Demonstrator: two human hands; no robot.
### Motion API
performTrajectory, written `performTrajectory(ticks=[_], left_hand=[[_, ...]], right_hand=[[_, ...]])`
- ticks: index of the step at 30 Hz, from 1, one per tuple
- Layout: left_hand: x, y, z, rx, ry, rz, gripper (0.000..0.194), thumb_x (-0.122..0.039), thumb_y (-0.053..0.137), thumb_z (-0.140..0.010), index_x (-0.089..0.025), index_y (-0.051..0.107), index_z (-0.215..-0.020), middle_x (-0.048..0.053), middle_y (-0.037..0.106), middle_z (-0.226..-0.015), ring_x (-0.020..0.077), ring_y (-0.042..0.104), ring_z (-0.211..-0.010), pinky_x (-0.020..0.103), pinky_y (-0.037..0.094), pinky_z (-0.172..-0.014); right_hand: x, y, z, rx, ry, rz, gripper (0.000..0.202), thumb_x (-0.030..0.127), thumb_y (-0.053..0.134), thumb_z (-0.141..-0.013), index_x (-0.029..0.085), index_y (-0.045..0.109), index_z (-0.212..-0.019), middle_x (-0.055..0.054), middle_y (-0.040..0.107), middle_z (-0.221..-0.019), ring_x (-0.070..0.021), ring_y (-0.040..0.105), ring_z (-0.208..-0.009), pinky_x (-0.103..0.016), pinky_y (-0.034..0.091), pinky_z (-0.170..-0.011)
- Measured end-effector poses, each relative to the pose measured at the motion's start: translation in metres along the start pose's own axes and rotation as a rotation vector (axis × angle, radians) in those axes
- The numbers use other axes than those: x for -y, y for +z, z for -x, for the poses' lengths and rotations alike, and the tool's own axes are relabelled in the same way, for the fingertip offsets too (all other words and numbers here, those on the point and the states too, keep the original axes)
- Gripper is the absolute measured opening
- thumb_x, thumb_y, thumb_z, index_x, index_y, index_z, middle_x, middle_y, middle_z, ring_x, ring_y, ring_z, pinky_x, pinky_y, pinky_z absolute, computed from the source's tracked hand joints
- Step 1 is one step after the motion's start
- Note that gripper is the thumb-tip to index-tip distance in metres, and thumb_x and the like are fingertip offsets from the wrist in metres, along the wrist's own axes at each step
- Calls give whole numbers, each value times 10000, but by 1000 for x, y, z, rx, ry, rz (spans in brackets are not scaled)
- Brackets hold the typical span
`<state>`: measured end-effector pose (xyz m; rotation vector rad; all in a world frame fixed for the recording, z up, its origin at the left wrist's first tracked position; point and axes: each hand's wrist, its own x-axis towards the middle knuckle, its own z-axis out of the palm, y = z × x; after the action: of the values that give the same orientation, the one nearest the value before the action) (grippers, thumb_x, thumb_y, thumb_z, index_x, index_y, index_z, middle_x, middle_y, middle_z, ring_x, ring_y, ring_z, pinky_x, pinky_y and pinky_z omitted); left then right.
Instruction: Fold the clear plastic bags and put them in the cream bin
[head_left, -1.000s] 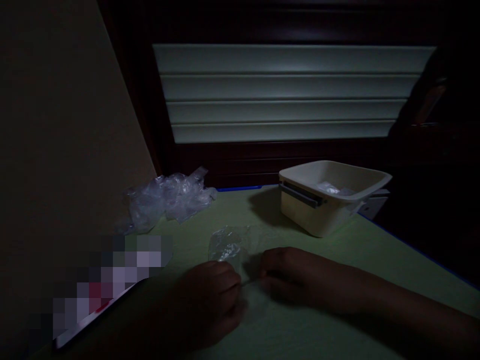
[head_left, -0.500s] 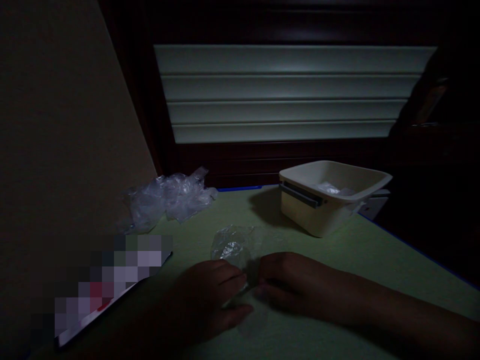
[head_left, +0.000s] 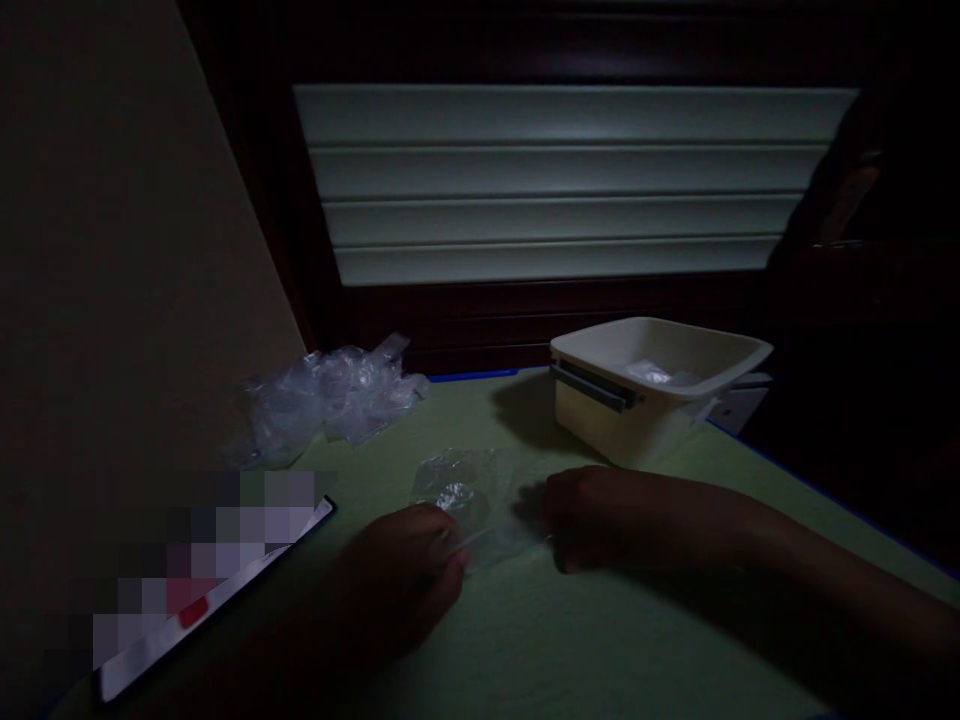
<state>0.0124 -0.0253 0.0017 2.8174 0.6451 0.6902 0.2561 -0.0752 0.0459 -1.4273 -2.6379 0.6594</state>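
Observation:
A clear plastic bag (head_left: 474,497) lies spread on the green tabletop between my two hands. My left hand (head_left: 417,556) is closed, its thumb and fingers pinching the near left edge of the bag. At the bag's right side is my right hand (head_left: 589,512), fingers curled down and closed at its edge. The right fingertips are dark and partly hidden, but the plastic runs up to them and looks held. A light glint shows on the left part of the bag.
Crumpled clear plastic bags (head_left: 337,390) are heaped at the back left. A cream plastic bin (head_left: 600,420) with a grey handle stands at the back right, with clear plastic inside. On the left lies a flat device (head_left: 217,600), partly blurred out. Behind is a slatted panel (head_left: 555,185).
My hands have moved apart, the right one to the right and away from me. The plastic between them is now spread flatter and wider. The view has shifted slightly.

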Motion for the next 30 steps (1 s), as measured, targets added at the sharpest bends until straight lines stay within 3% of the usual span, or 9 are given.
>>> performTrajectory(ticks=[4,10,16,30], left_hand=[[3,1,1,-53,20,69,225,-161,375,-833,-163,491,-640,1,498,-626,110,474,-559,204,351,-506],[6,4,1,-38,18,179,225,-145,394,-844,-152,513,-653,-1,494,-642,101,476,-577,207,342,-518],[8,8,2,-111,24,261,218,-140,429,-840,-156,541,-653,-1,524,-681,94,496,-589,205,356,-528],[7,9,-1,-105,28,216,224,-161,447,-849,-164,593,-678,4,551,-699,94,517,-613,196,380,-544]], right_hand=[[-4,-1,0,18,5,-73,108,107,542,-760,158,586,-844,-22,608,-805,-125,536,-676,-218,363,-576],[-7,-4,1,73,71,-133,122,211,500,-823,136,593,-799,-15,598,-721,-117,524,-620,-207,348,-530],[-8,-7,0,40,88,-134,228,251,435,-869,120,594,-771,-9,551,-671,-102,479,-584,-200,344,-509],[0,-7,7,131,148,-26,252,349,486,-831,137,605,-767,8,551,-628,-97,469,-518,-195,312,-447]])
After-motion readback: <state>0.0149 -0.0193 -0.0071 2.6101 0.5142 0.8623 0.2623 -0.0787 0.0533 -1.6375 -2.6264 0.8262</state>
